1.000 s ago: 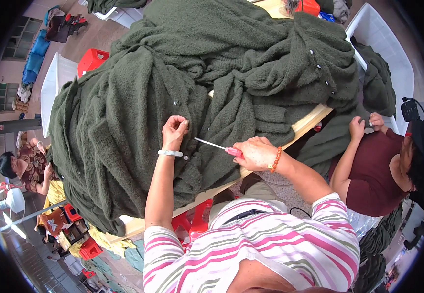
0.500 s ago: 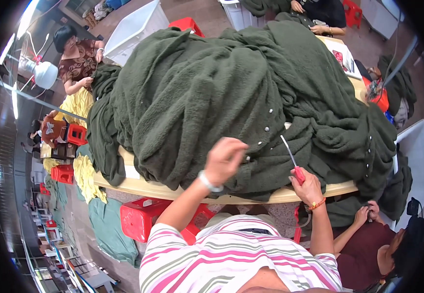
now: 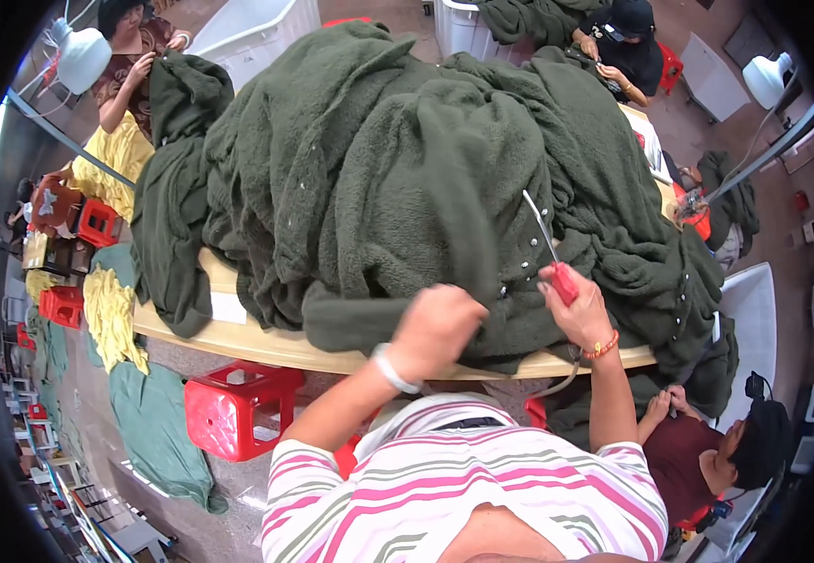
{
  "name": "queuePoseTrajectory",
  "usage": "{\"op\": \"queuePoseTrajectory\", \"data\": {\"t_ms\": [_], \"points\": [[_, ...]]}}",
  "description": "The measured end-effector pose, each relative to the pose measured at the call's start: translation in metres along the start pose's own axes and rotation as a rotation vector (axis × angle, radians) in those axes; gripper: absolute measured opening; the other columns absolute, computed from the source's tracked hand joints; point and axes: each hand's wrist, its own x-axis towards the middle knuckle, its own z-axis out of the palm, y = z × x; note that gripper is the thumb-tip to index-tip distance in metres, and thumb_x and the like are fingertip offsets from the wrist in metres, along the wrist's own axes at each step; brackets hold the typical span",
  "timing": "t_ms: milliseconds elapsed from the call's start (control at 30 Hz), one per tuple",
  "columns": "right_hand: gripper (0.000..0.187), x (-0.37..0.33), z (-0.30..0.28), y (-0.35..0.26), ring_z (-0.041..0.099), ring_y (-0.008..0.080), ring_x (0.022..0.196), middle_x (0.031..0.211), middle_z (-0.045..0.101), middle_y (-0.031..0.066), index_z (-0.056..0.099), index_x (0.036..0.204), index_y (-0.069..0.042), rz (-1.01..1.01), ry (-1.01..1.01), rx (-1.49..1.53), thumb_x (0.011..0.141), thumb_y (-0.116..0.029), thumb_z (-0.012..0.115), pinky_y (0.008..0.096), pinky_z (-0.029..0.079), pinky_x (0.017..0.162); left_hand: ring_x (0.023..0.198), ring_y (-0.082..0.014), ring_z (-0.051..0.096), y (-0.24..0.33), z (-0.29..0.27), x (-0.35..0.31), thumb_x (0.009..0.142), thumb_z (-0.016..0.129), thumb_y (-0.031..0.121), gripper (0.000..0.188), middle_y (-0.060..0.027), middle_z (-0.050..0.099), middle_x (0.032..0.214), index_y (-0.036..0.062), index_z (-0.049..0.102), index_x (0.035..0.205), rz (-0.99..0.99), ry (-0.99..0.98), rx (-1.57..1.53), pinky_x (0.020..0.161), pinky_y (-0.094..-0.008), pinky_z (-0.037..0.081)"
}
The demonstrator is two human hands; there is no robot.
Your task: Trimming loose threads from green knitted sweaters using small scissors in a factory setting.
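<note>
A large heap of dark green fleece garments (image 3: 397, 216) covers the tabletop in front of me, with small pale shiny buttons or beads along some edges. My left hand (image 3: 440, 324) is closed at the heap's near edge, gripping green fleece; its fingertips are partly hidden. Motion blurs a sleeve-like strip of fleece on either side of it. In my right hand (image 3: 580, 308), I hold a tool with a red handle (image 3: 564, 283) and a long thin metal shaft (image 3: 540, 225), its tip pointing up and away over the fleece. A cord hangs near my right wrist.
The pale wooden table edge (image 3: 407, 364) curves before me. A red stool (image 3: 228, 413) stands below left. Lamps (image 3: 83, 56) hang at both sides. White bins (image 3: 252, 38) stand behind and at right. Co-workers handle green fleece at far left, far right and near right (image 3: 702, 460).
My left hand has lowered onto the fleece and closed on it, and a fold of the cloth is swinging. The red-handled tool has shifted up and left. The whole view has turned slightly.
</note>
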Motion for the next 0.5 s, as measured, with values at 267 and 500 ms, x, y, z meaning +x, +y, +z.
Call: {"op": "queuePoseTrajectory", "data": {"t_ms": [267,500], "points": [[0.019,0.003,0.022,-0.042,0.064,0.0276,0.067,0.074,0.065,0.0127,0.063,0.103,-0.006,-0.024,-0.022,-0.075,0.086,-0.015,0.065,0.0331,0.049,0.067,0.091,-0.0245,0.059,-0.037,-0.047,-0.046,0.078,0.067,0.001,0.018,-0.0106,0.062,0.096,0.003,0.065,0.096,-0.315,0.397,0.048,0.078,-0.0335,0.048],[0.02,0.011,0.047,-0.068,0.065,0.0354,0.075,0.08,0.065,0.016,0.063,0.102,-0.007,-0.073,-0.077,-0.137,0.085,-0.017,0.066,0.0371,0.05,0.067,0.086,-0.0246,0.06,-0.107,-0.068,-0.069,0.076,0.068,0.002,0.035,-0.0144,0.06,0.091,-0.0017,0.059,0.109,-0.524,0.38,-0.008,0.078,-0.0326,0.047]]}}
